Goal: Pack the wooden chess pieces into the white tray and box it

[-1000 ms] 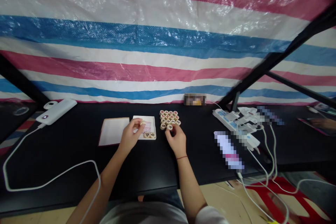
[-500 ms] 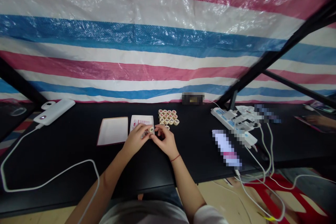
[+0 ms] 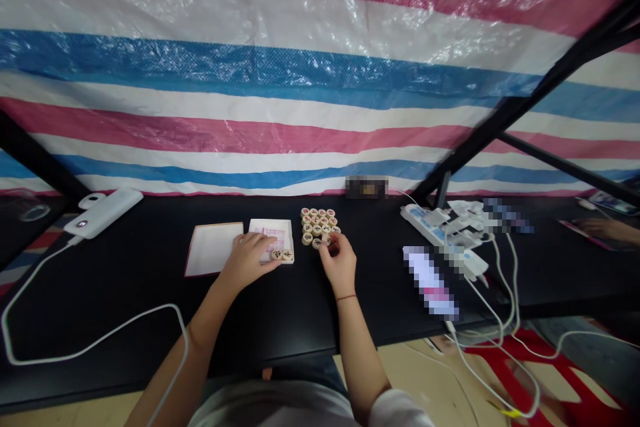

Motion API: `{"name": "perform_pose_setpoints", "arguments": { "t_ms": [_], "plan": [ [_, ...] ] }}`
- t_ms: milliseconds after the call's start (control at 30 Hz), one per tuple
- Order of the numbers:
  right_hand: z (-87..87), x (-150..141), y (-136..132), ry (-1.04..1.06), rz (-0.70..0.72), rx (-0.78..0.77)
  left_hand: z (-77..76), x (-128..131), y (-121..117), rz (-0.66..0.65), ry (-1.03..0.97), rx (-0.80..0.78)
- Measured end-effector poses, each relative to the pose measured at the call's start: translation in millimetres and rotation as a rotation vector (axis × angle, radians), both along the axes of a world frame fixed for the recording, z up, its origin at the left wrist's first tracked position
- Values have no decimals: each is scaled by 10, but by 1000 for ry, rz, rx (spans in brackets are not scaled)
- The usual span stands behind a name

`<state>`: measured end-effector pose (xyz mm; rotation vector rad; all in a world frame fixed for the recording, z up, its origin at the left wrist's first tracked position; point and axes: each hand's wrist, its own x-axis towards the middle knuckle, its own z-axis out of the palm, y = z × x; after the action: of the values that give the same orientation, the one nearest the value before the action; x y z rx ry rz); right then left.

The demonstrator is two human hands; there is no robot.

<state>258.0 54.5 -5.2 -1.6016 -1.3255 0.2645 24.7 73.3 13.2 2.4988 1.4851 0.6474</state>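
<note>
My left hand (image 3: pixel 250 257) lies across the left side of a shallow white box (image 3: pixel 292 233) with its fingers stretched out. Inside the box's near right corner sit two round Chinese chess pieces (image 3: pixel 287 255), and my left thumb is close to them. To the right, more chess pieces (image 3: pixel 315 220) stand in rows on the black table, red-marked ones at the back and dark-marked ones in front. My right hand (image 3: pixel 342 260) pinches a chess piece (image 3: pixel 326 239) at the front right of these rows. Fingers hide part of that piece.
An open box lid (image 3: pixel 215 250) lies left of the box. A white power bank (image 3: pixel 107 213) with a cable is at the far left. On the right are a blurred phone (image 3: pixel 431 283), a power strip (image 3: pixel 435 230) and loose cables. Another person's hand (image 3: pixel 600 230) shows far right.
My right hand has moved right, from the box to the rows of pieces. A piece held between my hands now sits in the box. My left hand has shifted slightly left.
</note>
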Motion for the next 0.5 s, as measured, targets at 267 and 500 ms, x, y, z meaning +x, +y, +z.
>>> {"name": "perform_pose_setpoints", "arguments": {
  "t_ms": [267, 500],
  "plan": [
    [-105, 40, 32, -237, 74, -67, 33, -58, -10, 64, 71, -244],
    [-181, 48, 84, -292, 76, -97, 60, -38, -12, 68, 1, -324]
  ]
}}
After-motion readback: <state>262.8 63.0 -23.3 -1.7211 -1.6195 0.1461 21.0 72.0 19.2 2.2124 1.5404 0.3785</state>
